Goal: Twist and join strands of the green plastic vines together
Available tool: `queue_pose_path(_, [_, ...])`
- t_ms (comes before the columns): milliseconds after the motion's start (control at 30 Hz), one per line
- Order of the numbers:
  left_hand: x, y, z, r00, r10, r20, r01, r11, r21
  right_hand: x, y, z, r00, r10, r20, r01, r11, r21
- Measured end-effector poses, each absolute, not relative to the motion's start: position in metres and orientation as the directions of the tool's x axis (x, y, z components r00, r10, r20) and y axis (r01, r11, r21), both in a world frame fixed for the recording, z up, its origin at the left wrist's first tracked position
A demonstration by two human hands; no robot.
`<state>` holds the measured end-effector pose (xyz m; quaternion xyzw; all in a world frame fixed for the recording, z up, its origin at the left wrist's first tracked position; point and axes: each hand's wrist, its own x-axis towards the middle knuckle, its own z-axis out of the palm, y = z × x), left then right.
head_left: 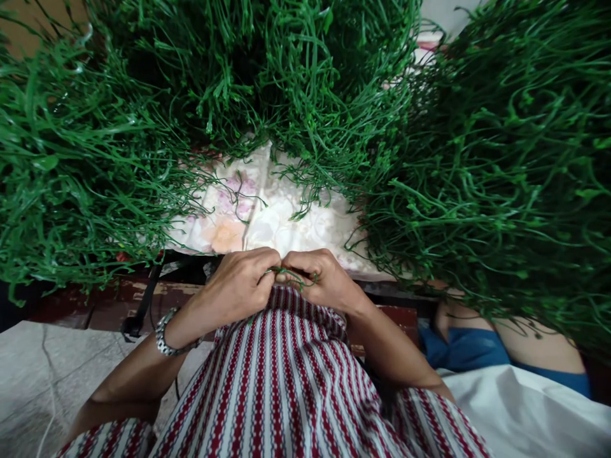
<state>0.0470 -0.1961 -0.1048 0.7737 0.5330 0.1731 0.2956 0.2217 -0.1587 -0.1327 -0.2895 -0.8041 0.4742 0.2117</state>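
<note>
My left hand (245,280) and my right hand (322,280) meet in front of my lap, fingers pinched together. Between them they grip a thin green stem (296,277) with small sprig-like tips, bent across the fingertips. It looks like the glossy, plastic-looking stems in the piles around, though its full length is hidden by my fingers. Just beyond my knuckles lies a pale floral cover (281,222), with a few loose stems (244,197) on it.
Large tangled heaps of green stems stand at the left (81,165), at the back (305,83) and at the right (501,178). A worn dark red wooden edge (109,302) runs below the cover. Another person's bare leg (539,343) and blue shorts (477,350) are at the right.
</note>
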Motion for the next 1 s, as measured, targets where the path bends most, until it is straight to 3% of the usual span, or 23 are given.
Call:
queue_pose_path(167, [0.042,-0.199,-0.103,0.378,0.924,-0.066,0.581,-0.181,0.793,0.224,-0.160,-0.133,-0.753,0.646,0.125,0.143,0.347,-0.927])
queue_pose_path(300, [0.039,-0.199,-0.102,0.442,0.892,-0.093,0.297,-0.047,0.954,0.225,-0.154,-0.128,-0.879,0.461,0.121,-0.008,0.240,-0.971])
queue_pose_path(400, [0.041,-0.199,-0.099,0.546,0.824,-0.152,0.187,0.057,0.981,0.223,-0.148,-0.125,-0.948,0.292,0.130,-0.084,0.164,-0.983])
queue_pose_path(500, [0.039,-0.199,-0.097,0.625,0.757,-0.191,0.151,0.122,0.981,0.220,-0.146,-0.125,-0.969,0.202,0.143,-0.128,0.084,-0.988])
queue_pose_path(633, [0.020,-0.197,-0.095,0.603,0.782,-0.154,0.059,0.149,0.987,0.228,-0.143,-0.118,-0.977,0.045,0.211,-0.211,-0.001,-0.978])
queue_pose_path(700, [0.010,-0.195,-0.092,0.509,0.850,-0.131,0.047,0.124,0.991,0.237,-0.138,-0.110,-0.964,0.115,0.240,-0.232,0.076,-0.970])
queue_pose_path(800, [0.010,-0.190,-0.088,0.368,0.920,-0.134,0.150,0.084,0.985,0.243,-0.127,-0.100,-0.852,0.453,0.261,-0.085,0.373,-0.924])
queue_pose_path(867, [0.021,-0.186,-0.089,0.273,0.956,-0.106,0.188,0.055,0.981,0.236,-0.125,-0.100,-0.789,0.547,0.281,0.003,0.460,-0.888])
queue_pose_path(1000, [0.041,-0.180,-0.103,0.059,0.998,-0.017,0.167,0.007,0.986,0.212,-0.139,-0.116,-0.748,0.654,0.117,0.014,0.191,-0.981])
